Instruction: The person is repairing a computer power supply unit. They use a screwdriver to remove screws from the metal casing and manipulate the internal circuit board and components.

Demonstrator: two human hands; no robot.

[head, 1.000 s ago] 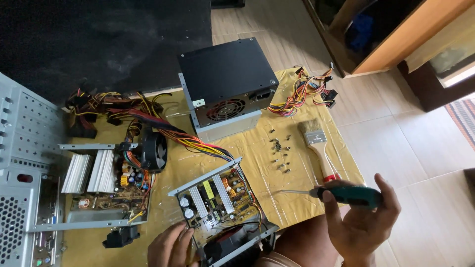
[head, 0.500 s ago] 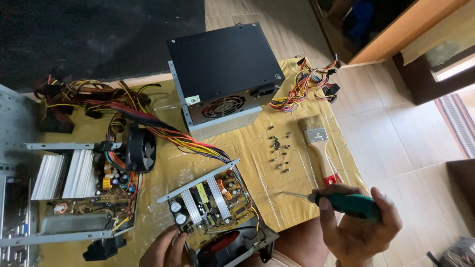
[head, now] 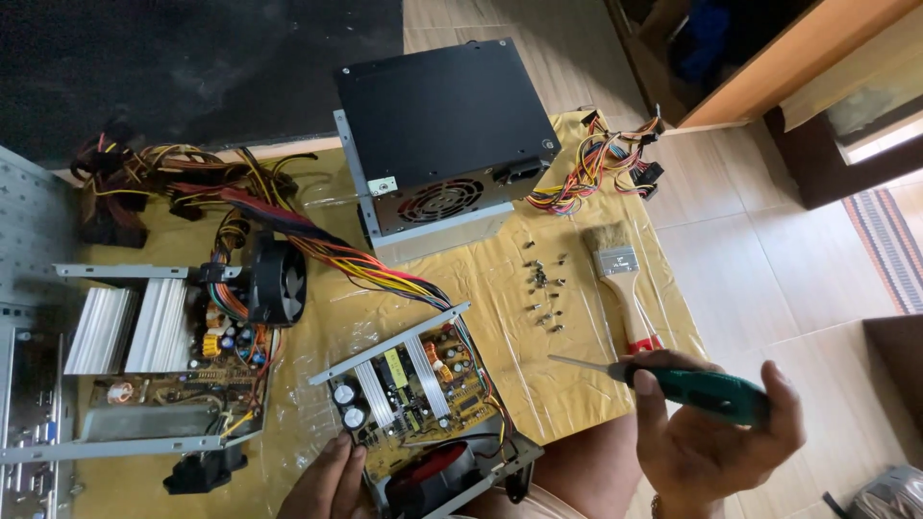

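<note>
Screwdriver point(head: 694, 386): glossy green plastic handle, thin bare metal shaft.
Brush point(head: 623, 288): pale wooden handle, metal ferrule, soft bristles.
Closed supply case point(head: 440, 135): matt black metal top.
Surface point(head: 500, 279): yellow sheet under glossy, wrinkled clear plastic.
Open supply frame point(head: 394, 338): dull grey metal.
</note>
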